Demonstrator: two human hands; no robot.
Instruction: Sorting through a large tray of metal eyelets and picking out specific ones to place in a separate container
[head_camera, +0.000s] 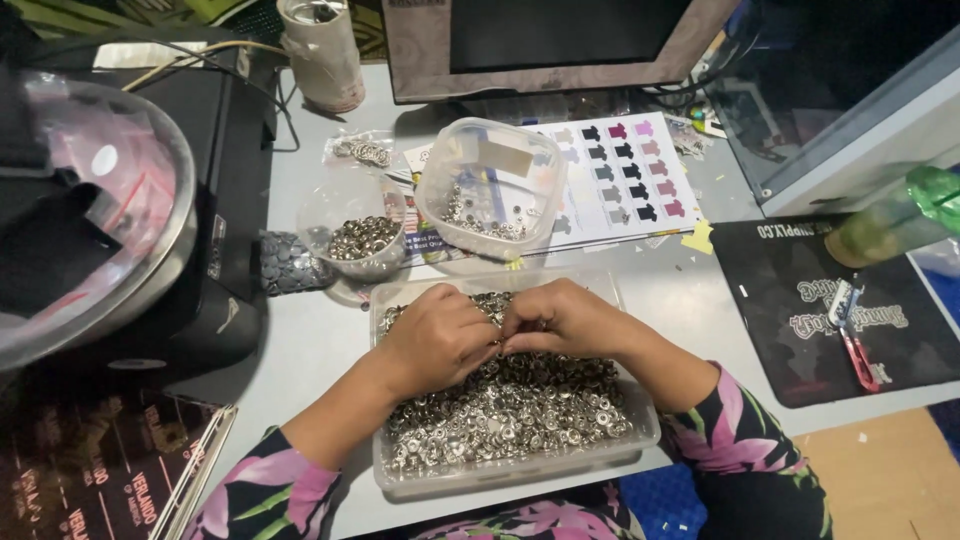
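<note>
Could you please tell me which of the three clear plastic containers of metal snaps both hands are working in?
The large rectangular tray nearest the person: left hand and right hand meet over its snaps. The round cup and square tub behind it stand untouched.

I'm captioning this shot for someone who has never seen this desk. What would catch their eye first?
First, the clear rectangular plastic tub at the near desk edge, heaped with small silver metal rings, with the left hand and right hand meeting over it, fingertips together. Behind it stand a smaller clear square tub and a round clear cup, each holding a few rings.
</note>
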